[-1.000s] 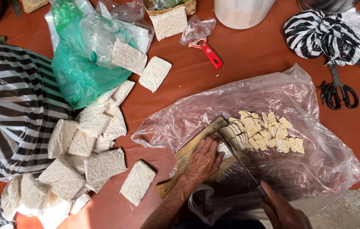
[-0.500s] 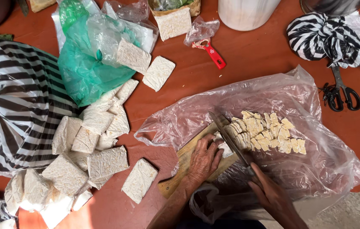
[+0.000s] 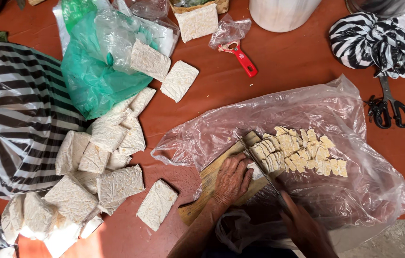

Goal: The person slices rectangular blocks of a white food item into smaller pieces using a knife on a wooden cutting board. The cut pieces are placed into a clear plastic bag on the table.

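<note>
White wrapped blocks (image 3: 92, 186) lie heaped at lower left, with two more (image 3: 164, 71) against a green bag (image 3: 95, 79) at upper left, a striped bag (image 3: 16, 114) at far left, another (image 3: 379, 40) knotted at upper right, and clear plastic (image 3: 350, 143) spread at centre right.

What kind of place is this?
Probably a home or small food-making spot, worked on the floor: a left hand steadies white blocks on a wooden board, the right hand slices with a knife, wrapped blocks nearby.

Bright, even daylight from above, soft short shadows, glare on the clear plastic sheet (image 3: 355, 157), sharp centre, slight blur at edges.
</note>
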